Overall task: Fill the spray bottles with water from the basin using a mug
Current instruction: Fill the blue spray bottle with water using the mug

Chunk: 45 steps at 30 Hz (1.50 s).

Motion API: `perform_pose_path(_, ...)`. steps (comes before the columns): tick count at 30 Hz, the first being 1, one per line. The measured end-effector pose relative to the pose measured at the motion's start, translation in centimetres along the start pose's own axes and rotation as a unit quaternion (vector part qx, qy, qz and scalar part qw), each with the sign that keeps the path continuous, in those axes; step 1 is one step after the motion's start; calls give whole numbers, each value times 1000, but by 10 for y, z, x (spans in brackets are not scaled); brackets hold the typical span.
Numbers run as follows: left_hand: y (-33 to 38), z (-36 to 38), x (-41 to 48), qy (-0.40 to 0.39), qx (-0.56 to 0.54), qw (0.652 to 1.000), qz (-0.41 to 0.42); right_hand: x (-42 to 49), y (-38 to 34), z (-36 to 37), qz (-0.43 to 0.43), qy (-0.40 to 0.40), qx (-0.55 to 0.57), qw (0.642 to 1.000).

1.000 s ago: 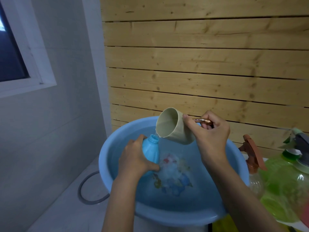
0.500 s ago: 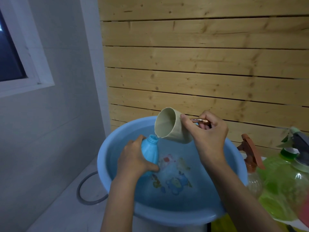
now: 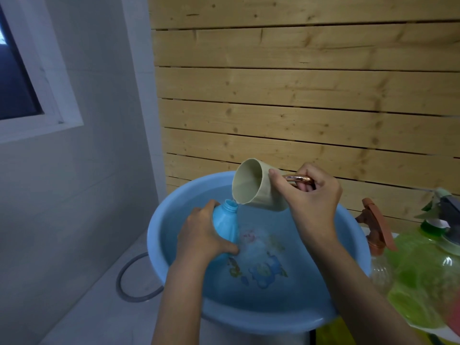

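- Framing the far left is a white-trimmed window [image 3: 17, 70] set in a pale wall. Below it a grey hose [image 3: 124, 287] loops on the floor just beside the basin.
- The blue basin [image 3: 155, 235] fills the centre and holds water over a cartoon print on its bottom.
- The left hand [image 3: 201, 235] wraps fingers and thumb firmly around the body of the blue spray bottle [image 3: 225, 225], which has no trigger head on it. The bottle stands nearly upright inside the basin, its neck leaning slightly right and its base apparently at the waterline.
- The beige mug [image 3: 251, 188] is tipped over above the basin with its mouth facing left. Its lowest lip sits just right of the bottle's open neck and about level with it. A thin trickle seems to run between them, though this is hard to tell.
- The pour appears to turn on this one alignment: the narrow neck lies down and left of the mug's lip. The mug's long axis slants that way, so a small nudge left would likely centre the stream. Any miss falls back into the basin.
- The right hand [image 3: 311, 202] holds the mug, fingers curled through its copper handle and thumb pressed on the wall. It is the hand placed to steer the tilt, while the left only steadies.
- Just outside the rim on the right stand an orange-trigger spray bottle [image 3: 378, 235] and a green spray bottle [image 3: 423, 270].
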<state>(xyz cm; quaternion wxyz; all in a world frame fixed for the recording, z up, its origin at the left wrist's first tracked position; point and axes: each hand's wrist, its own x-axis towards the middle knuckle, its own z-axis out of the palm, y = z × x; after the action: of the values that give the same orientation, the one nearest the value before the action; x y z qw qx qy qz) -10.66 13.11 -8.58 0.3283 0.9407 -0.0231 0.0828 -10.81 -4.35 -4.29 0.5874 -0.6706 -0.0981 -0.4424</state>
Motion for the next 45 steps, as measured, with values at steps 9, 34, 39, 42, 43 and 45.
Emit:
perform_pose_path(9, 0, 0, -1, -6, -5, 1000, -1, -1, 2, 1, -15, -11, -19, 1000)
perform_pose_path(34, 0, -2, -2, -16, -6, 1000, -4, -1, 5, 1, -75, -17, -51, 996)
perform_pose_path(39, 0, -1, -2, -17, -2, 1000, -3, -1, 4, 0, -84, -20, -58, 995)
perform_pose_path(42, 0, -1, -1, -19, 1, 1000, -5, -1, 3, 1, -103, -26, -65, 992)
perform_pose_path(43, 0, -1, -1, -19, 2, 1000, -6, -1, 3, 1, -110, -30, -68, 991)
perform_pose_path(45, -1, -1, -1, -18, 3, 1000, -6, -2, 2, 1, -126, -36, -79, 988)
